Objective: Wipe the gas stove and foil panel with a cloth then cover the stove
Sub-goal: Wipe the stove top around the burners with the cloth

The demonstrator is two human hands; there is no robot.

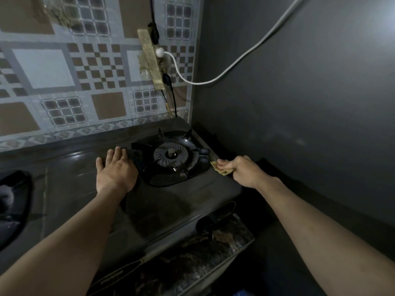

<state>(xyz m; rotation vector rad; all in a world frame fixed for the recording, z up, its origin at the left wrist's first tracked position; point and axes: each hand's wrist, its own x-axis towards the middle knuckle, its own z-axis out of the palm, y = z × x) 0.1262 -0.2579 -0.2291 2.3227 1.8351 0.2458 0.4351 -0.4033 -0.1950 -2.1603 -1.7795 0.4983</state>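
Note:
A dark two-burner gas stove (166, 206) fills the lower middle of the head view. Its right burner (171, 155) with a black pan support sits between my hands. My left hand (116, 168) lies flat, palm down, on the stove top just left of that burner. My right hand (239, 170) pinches a small yellowish cloth (221, 168) against the stove's right edge, close to the dark side wall. The patterned foil panel (64, 82) covers the wall behind the stove. The left burner (12, 201) shows only partly at the left edge.
A wooden socket strip (150, 58) with plugs hangs on the foil panel above the burner. A white cable (245, 56) runs from it across the grey side wall (310, 103). A control knob (206, 225) sticks out at the stove's front, above a dark stone counter edge (213, 253).

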